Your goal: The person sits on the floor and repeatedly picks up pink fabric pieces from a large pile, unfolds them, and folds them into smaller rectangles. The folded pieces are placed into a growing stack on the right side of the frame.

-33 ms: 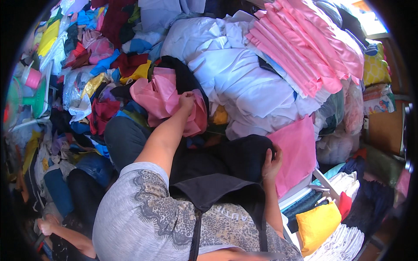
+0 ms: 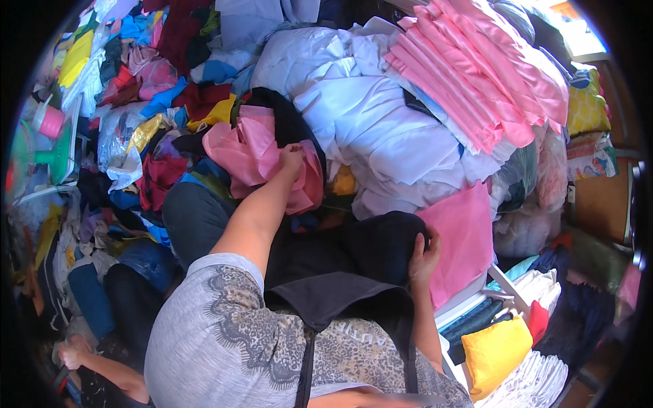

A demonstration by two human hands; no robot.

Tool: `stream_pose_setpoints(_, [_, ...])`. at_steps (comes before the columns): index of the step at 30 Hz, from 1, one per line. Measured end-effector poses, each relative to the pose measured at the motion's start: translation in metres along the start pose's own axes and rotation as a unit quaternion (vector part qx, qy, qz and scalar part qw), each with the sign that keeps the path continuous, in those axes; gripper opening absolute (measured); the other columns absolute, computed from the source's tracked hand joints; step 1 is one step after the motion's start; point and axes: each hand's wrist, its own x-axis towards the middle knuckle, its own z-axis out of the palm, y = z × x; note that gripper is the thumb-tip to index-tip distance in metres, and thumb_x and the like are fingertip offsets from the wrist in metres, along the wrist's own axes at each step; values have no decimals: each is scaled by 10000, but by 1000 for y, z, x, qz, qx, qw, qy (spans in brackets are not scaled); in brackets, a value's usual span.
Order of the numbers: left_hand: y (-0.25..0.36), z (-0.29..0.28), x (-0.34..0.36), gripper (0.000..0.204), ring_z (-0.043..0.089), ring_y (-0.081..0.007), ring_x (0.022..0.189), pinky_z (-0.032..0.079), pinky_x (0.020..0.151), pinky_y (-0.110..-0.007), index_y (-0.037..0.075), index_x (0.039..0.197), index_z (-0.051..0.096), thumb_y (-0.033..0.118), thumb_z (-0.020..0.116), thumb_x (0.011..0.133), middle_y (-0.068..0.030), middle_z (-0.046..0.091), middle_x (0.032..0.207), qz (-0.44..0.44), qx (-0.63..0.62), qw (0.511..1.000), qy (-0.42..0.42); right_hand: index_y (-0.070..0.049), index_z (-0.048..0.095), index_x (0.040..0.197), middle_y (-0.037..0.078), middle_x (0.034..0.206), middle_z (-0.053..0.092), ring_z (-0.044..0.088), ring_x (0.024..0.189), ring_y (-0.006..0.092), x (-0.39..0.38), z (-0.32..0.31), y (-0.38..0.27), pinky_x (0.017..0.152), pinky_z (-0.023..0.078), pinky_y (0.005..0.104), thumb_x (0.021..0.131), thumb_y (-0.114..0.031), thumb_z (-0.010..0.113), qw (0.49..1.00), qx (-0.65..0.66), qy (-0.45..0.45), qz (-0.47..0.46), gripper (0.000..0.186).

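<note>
My left hand (image 2: 292, 158) reaches forward, its fingers closed on crumpled pink fabric (image 2: 238, 156) that lies over black cloth (image 2: 282, 112). My right hand (image 2: 425, 255) rests with loosely bent, parted fingers at the side of my black-covered knee (image 2: 388, 238). Just right of that hand lies a flat square of pink fabric (image 2: 457, 238). A black apron-like cloth (image 2: 326, 292) covers my lap.
Scrap piles (image 2: 156, 102), white fabric (image 2: 367, 102) and folded pink satin (image 2: 462, 75) surround me. A green fan (image 2: 54, 156) stands at left. A co-worker's hand (image 2: 71, 357) shows lower left. A white rack (image 2: 507, 285) holding textiles and a yellow cushion (image 2: 496, 350) is at right.
</note>
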Motion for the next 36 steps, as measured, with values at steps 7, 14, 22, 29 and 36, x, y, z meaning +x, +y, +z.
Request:
stream_pose_setpoints(7, [7, 16, 16, 340, 695, -236, 959, 533, 844, -342, 59, 1165, 713, 133, 628, 845, -132, 726, 1097, 16, 75, 997, -14, 14, 600, 1185, 202, 1118, 635, 603, 1071, 348, 9, 7, -2, 960, 453, 407, 945, -189, 605, 1000, 1, 5, 2, 315])
stream_pose_setpoints(14, [30, -3, 11, 165, 715, -325, 879, 556, 790, -397, 125, 922, 787, 177, 678, 809, -158, 745, 934, 18, 192, 939, 286, 13, 604, 1180, 209, 1110, 637, 604, 1070, 356, 9, 9, -3, 955, 454, 412, 964, -234, 583, 1000, 3, 4, -1, 329])
stream_pose_setpoints(22, [46, -73, 6, 80, 711, -317, 779, 558, 718, -416, 124, 782, 724, 106, 649, 803, -114, 742, 840, 32, 189, 896, 401, 11, 605, 1186, 207, 1123, 638, 602, 1083, 359, 8, 7, -4, 969, 450, 410, 962, -242, 586, 1000, 9, 4, 2, 338])
stream_pose_setpoints(29, [99, -96, -20, 21, 706, -283, 749, 548, 710, -383, 114, 749, 728, 101, 713, 756, -83, 739, 809, 179, 174, 905, 344, 9, 608, 1195, 208, 1150, 639, 597, 1118, 358, 6, 6, 1, 990, 440, 412, 953, -255, 593, 1000, 2, 5, 11, 358])
stream_pose_setpoints(36, [169, -81, -63, 27, 704, -238, 719, 543, 697, -350, 116, 747, 738, 91, 743, 736, -69, 723, 752, 346, 212, 900, 158, 3, 624, 1172, 207, 1130, 649, 605, 1105, 365, 1, 3, 0, 979, 446, 413, 946, -268, 601, 999, 29, 27, -13, 354])
